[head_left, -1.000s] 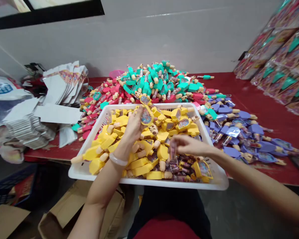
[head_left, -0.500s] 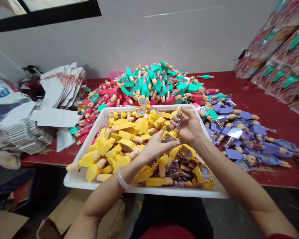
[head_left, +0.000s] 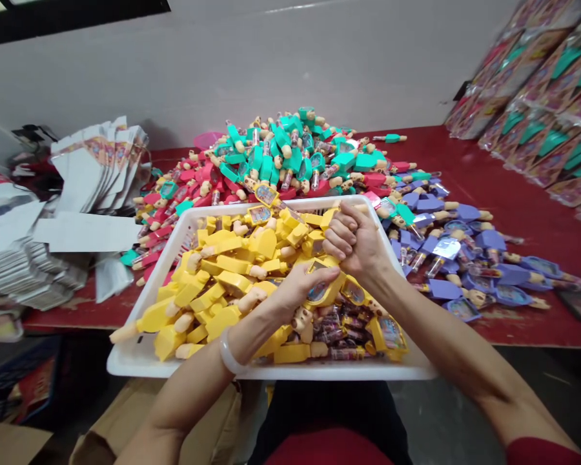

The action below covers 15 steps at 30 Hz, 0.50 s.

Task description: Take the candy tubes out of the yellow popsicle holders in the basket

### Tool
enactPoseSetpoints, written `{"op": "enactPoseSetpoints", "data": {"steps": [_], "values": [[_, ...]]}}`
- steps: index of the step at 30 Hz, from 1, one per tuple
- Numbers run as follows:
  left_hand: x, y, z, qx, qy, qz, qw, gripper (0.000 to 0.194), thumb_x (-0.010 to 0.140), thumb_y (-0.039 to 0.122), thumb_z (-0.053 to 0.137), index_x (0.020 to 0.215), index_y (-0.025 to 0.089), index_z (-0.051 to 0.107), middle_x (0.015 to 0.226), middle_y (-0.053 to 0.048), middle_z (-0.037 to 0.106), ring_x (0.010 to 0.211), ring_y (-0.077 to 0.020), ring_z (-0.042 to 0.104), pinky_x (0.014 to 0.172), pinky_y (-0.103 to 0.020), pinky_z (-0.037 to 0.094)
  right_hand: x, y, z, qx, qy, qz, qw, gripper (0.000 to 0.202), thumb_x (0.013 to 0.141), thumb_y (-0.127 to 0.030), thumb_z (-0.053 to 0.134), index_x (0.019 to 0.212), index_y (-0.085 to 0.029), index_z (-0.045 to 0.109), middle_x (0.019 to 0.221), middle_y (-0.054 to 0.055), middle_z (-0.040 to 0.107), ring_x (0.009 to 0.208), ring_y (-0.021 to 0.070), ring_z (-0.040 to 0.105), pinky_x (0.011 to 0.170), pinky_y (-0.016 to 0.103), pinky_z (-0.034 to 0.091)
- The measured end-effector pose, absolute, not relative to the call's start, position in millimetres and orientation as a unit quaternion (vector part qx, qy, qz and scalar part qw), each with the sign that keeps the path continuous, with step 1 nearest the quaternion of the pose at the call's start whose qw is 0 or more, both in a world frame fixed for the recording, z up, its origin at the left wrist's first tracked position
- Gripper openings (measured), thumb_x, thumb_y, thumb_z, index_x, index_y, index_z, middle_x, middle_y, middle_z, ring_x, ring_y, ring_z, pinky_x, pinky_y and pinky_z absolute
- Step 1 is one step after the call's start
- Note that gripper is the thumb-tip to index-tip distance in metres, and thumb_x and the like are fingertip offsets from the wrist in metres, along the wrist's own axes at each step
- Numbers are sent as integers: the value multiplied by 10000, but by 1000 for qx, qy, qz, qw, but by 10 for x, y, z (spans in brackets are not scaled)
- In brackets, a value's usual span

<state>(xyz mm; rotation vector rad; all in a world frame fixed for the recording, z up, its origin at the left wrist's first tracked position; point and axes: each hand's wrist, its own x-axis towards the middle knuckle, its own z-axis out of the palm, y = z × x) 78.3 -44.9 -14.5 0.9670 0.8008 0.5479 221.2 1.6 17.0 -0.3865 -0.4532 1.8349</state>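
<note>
A white basket [head_left: 140,369] full of yellow toy pieces [head_left: 233,283] stands in front of me. My left hand [head_left: 306,284] grips a yellow toy [head_left: 327,294] with a clear printed window, its thumb lying across the top. Just above and to the right, my right hand [head_left: 356,242] is closed in a fist against the toy's upper end; what its fingers wrap round is hidden. Below the hands, small dark-wrapped tubes [head_left: 336,326] lie among the yellow pieces at the basket's right side.
Behind the basket rises a heap of green toys [head_left: 271,155] over red ones [head_left: 206,173]. Purple toys [head_left: 484,274] spread to the right on the red table [head_left: 498,177]. Stacked white cards [head_left: 53,268] lie left; packaged toys [head_left: 552,123] stand at back right.
My right hand has closed into a fist, and the clear tube seen in its fingers before is now hidden. The yellow toy in my left hand has turned. The view has shifted slightly.
</note>
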Motion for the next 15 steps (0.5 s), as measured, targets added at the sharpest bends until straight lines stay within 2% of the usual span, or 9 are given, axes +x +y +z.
{"op": "enactPoseSetpoints", "data": {"steps": [4, 10, 13, 15], "values": [[792, -484, -57, 409, 389, 278, 777, 372, 704, 474, 745, 725, 158, 551, 647, -2, 526, 556, -102, 447, 489, -252, 388, 2223, -6, 171, -138, -194, 790, 566, 573, 920, -276, 558, 518, -231, 153, 339, -106, 188, 263, 61, 161, 251, 184, 183], [806, -529, -66, 373, 359, 247, 819, 444, 718, 574, 691, 709, 157, 539, 601, -18, 532, 456, -94, 419, 423, -253, 325, 2221, -34, 161, -111, -217, 784, 570, 563, 921, -292, 558, 506, -227, 183, 335, -98, 224, 263, 63, 193, 259, 182, 207], [792, -500, -63, 433, 370, 252, 782, 417, 752, 550, 674, 728, 161, 527, 589, -7, 530, 469, -106, 450, 452, -258, 348, 2212, -40, 141, -135, -214, 769, 587, 562, 901, -280, 584, 511, -228, 184, 334, -97, 234, 267, 64, 197, 261, 187, 219], [773, -479, -58, 514, 392, 267, 715, 414, 760, 542, 681, 738, 161, 519, 615, 5, 525, 525, -111, 474, 509, -260, 369, 2198, -35, 115, -156, -207, 764, 591, 563, 888, -275, 595, 515, -230, 176, 335, -99, 226, 268, 63, 185, 255, 192, 213]]}}
